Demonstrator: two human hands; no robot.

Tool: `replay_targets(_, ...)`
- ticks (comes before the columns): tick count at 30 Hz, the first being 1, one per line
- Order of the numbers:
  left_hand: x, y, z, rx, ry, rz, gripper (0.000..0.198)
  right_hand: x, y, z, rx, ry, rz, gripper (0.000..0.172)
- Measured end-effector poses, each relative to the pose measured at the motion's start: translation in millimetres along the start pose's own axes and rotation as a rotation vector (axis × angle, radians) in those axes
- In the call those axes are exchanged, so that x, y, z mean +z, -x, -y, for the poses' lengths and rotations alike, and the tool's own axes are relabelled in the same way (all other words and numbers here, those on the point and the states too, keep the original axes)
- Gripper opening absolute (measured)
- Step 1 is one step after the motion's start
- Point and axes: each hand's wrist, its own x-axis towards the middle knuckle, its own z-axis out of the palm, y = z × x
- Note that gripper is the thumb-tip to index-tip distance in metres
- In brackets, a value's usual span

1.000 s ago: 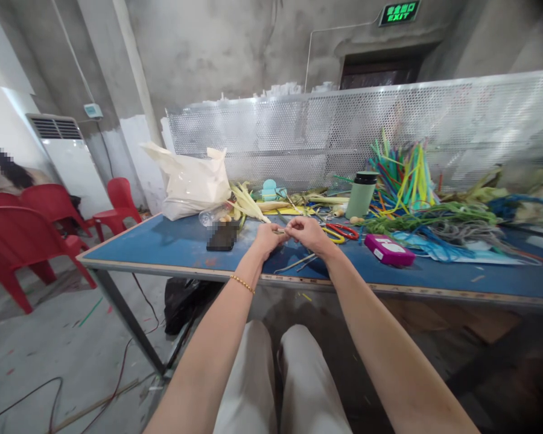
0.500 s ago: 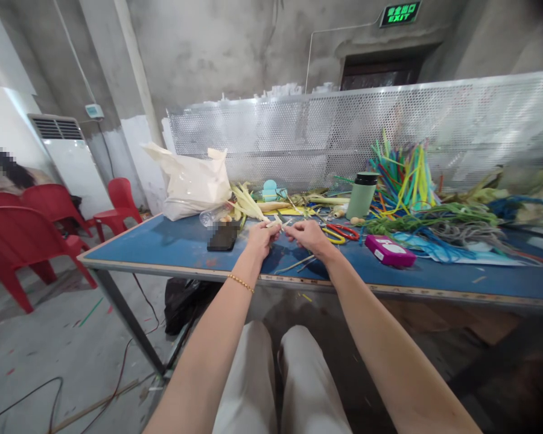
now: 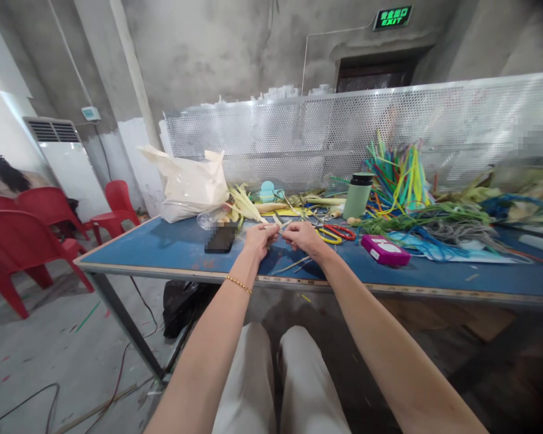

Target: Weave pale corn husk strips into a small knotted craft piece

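My left hand (image 3: 261,240) is closed, its fingers pinching a small pale strip (image 3: 278,221) that looks like corn husk. Close beside it, my right hand (image 3: 302,237) has its thumb and fingers pressed together at the right end of that pale piece. Both hands are just above the front of the blue table (image 3: 190,259), and the fingers partly hide the strip. Behind them lie pale corn husks (image 3: 245,205). Scissors with yellow handles (image 3: 328,236) and a pair with red handles (image 3: 341,230) rest right of my right hand. A dark phone (image 3: 219,239) lies left of my left hand.
A cream plastic bag (image 3: 194,187) stands at the back left. Toward the right are a green bottle (image 3: 356,199), a purple box (image 3: 385,249), bundled coloured strips (image 3: 402,181) and tangled cords (image 3: 452,226). Red chairs (image 3: 13,241) stand left, with a person behind them.
My right hand has shifted slightly left, and its fingers are nearer my left hand. The whole view has turned a little. Both hands stay closed at the pale strip.
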Motion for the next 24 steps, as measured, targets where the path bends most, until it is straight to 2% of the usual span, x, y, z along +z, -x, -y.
replay_targets(3,0.3,0,-2,-0.013,0.005,-0.04,0.027,0,2,1,0.009,0.0,0.009,0.018)
replay_targets(9,0.2,2,-4,0.001,0.004,-0.037,0.026,-1,3,0,0.016,0.037,0.049,0.018)
replay_targets(12,0.9,4,-4,0.019,-0.025,-0.022,0.024,-5,-1,-2,-0.03,0.105,-0.069,0.026)
replay_targets(15,2.9,5,-2,0.022,-0.114,0.031,0.022,-8,-6,-6,-0.174,0.16,-0.235,0.029)
replay_targets(18,4.8,7,0,0.026,-0.208,0.076,0.021,-9,-10,-10,-0.301,0.234,-0.198,0.019)
replay_targets(24,4.5,8,3,0.079,-0.318,0.135,0.023,-9,-13,-14,-0.291,0.213,-0.172,0.013)
